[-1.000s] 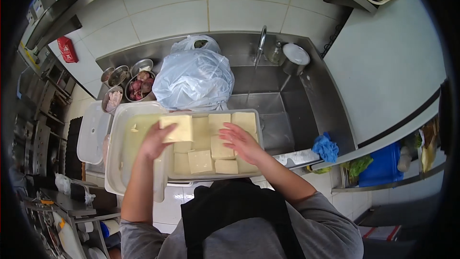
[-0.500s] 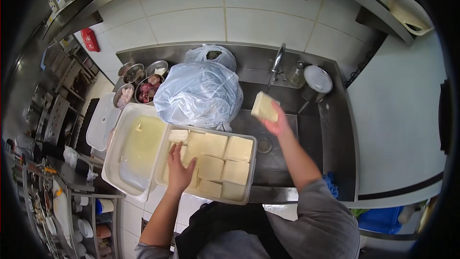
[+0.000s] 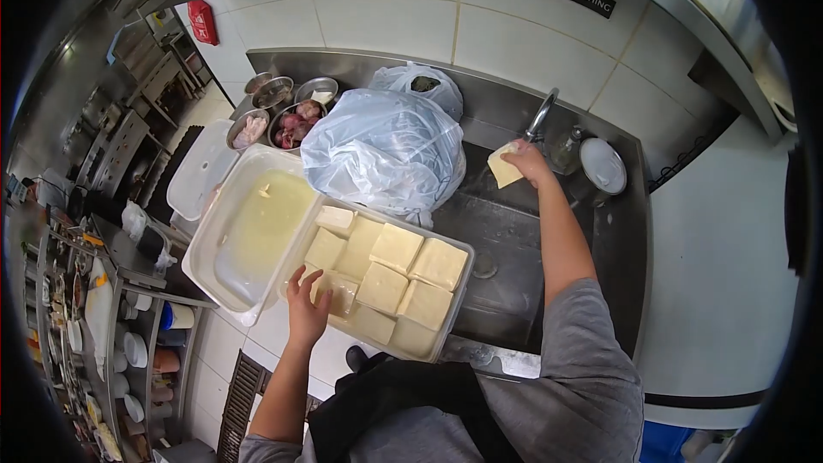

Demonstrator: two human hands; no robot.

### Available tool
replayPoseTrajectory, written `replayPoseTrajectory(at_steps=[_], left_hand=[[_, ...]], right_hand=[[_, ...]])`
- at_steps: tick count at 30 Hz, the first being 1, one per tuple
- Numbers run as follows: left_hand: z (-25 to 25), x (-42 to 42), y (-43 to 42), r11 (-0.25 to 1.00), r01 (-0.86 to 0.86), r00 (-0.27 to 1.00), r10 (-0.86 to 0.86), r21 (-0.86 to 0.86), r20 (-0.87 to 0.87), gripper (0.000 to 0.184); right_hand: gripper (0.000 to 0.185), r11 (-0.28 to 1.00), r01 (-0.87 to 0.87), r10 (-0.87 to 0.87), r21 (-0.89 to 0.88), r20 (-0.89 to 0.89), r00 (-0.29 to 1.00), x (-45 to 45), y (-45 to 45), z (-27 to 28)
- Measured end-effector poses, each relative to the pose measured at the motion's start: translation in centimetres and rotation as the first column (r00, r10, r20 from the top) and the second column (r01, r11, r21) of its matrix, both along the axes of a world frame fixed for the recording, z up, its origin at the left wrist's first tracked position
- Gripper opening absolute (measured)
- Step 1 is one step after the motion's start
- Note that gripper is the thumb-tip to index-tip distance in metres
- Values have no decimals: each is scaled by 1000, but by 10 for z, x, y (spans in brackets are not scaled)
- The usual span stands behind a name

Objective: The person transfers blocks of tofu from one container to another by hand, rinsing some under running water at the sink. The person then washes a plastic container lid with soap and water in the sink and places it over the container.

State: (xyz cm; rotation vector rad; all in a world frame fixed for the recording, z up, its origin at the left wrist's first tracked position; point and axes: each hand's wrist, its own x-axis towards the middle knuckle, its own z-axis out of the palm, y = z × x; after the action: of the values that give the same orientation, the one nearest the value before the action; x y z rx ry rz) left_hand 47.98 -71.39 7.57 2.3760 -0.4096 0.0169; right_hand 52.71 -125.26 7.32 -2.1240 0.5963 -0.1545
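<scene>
Under the sink's tap [image 3: 543,113], my right hand [image 3: 529,163] grips a pale yellow block [image 3: 504,168]. My left hand [image 3: 307,307] has its fingers apart at the near left edge of a plastic tub [image 3: 463,287], beside one of the blocks [image 3: 339,294] in it. Several pale, square-cut blocks [image 3: 397,248] lie in that tub, some stacked on others. A second white tub [image 3: 201,267] with yellowish liquid stands against it on the left.
A large white plastic bag [image 3: 377,150] sits behind the tubs. Metal bowls, one with red onions [image 3: 296,124], stand at the back left. A lidded container [image 3: 603,166] and a glass bottle [image 3: 567,151] are right of the tap.
The block first held in my left hand is now in my right hand, which has moved over the sink to the tap. My left hand has gone down to the tub's near left edge.
</scene>
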Motion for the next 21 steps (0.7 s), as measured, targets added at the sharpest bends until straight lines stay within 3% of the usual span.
replayPoseTrajectory(at_steps=[2,3,5,6,8,9,11,12,14,15,16,17,21], left_hand=[[0,5,-4,1000,5,1000,-5,-19,-6,38],[1,7,-7,999,18,1000,-18,-30,9,37],[2,15,-11,997,55,998,-53,-46,42,36],[2,21,-15,997,60,998,-58,-52,38,36],[4,31,-22,982,130,991,-124,-135,51,34],[6,38,-28,980,142,989,-137,-138,48,34],[14,51,-42,875,204,934,-308,-439,-180,30],[15,59,-50,870,226,925,-333,-439,-184,30],[14,75,-64,719,216,744,-560,-661,-365,36],[19,82,-67,712,236,725,-582,-662,-367,36],[25,88,-70,593,1,537,-680,-805,-500,41],[28,92,-70,482,-274,309,-775,-833,-550,46],[35,114,-53,520,-163,331,-772,-838,-543,50]], right_hand=[[38,953,65,-123,296,182,976,-19,1,0],[38,954,73,-128,292,174,976,-29,6,-1],[31,784,43,-297,619,313,902,-50,23,-7],[31,787,50,-300,615,311,902,-60,35,-9],[29,569,37,-496,821,307,812,-81,71,-13],[29,518,23,-514,855,290,807,-90,95,-6],[30,429,-34,-497,903,267,826,-99,149,8],[30,392,-75,-460,917,266,847,-99,174,13],[31,384,-109,-356,917,255,899,-89,230,30],[33,438,-125,-297,890,274,915,-80,254,36],[35,488,-142,-235,861,286,929,-70,276,41],[39,534,-159,-191,830,302,934,-59,294,43],[53,568,-128,-194,813,284,939,-23,341,45]])
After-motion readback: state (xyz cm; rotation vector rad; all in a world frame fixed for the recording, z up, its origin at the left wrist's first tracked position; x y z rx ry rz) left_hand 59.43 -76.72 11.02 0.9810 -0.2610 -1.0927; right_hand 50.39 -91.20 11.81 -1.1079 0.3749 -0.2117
